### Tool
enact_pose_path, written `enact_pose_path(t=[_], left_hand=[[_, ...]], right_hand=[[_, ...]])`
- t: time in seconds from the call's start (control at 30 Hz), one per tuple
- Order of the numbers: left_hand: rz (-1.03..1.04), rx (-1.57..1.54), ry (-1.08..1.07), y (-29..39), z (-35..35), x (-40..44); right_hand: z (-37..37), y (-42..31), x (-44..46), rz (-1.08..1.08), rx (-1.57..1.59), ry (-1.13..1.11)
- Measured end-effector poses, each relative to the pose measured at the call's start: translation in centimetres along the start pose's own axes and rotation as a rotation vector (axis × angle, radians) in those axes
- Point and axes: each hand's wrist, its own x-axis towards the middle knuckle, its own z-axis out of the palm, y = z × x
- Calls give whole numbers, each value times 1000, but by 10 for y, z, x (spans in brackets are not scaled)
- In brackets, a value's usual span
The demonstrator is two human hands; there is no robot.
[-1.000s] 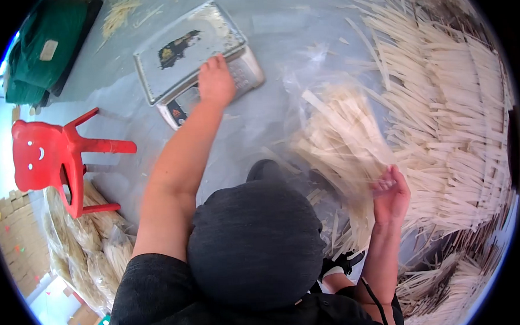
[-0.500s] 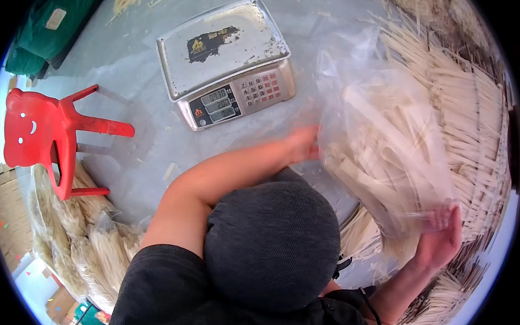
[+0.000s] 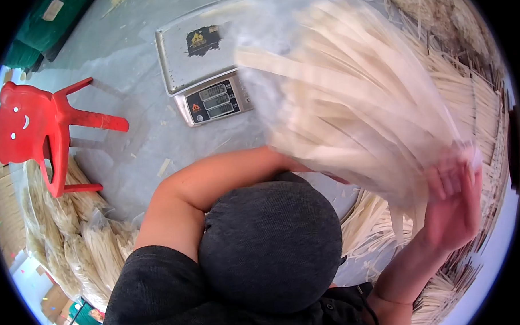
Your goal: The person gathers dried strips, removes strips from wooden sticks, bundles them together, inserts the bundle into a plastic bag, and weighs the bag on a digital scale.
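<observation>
A clear plastic bag of pale flat strips [image 3: 349, 85] is lifted in front of me, its upper left end over the right part of the metal weighing scale [image 3: 202, 55]. My right hand [image 3: 453, 196] grips the lower right end of the bag, fingers wrapped round the plastic. My left forearm reaches under the bag; only an edge of my left hand [image 3: 329, 174] shows beneath it, and its fingers are hidden. The scale's display is lit, and the bag covers most of its keypad.
A red stool [image 3: 52, 127] lies on its side at the left, above several filled bags [image 3: 82, 240]. A large heap of pale strips [image 3: 470, 109] runs down the right side. Green sacks [image 3: 43, 27] are at the upper left.
The bag has risen and moved left from beside the strip heap to partly over the scale. My left hand has left the scale and passed under the bag; my right hand keeps its hold.
</observation>
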Motion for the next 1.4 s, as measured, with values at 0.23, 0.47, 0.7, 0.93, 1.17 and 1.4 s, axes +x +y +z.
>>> enact_pose_path(t=[0.23,0.47,0.7,0.93,1.17,1.4], left_hand=[[311,-198,58,68,-6,-36],[695,-18,399,97,-34,-65],[915,-306,759,92,-72,-69],[623,-275,1056,27,-66,-56],[114,-148,1083,-31,-69,-47],[24,-44,1045,-35,-71,-49]], right_hand=[[80,23,34,8,-536,-313],[120,99,110,130,-131,-664],[127,187,132,207,-327,-604],[80,177,99,-15,-442,-509],[-13,188,35,343,-494,-202],[-55,206,-8,527,-474,-89]])
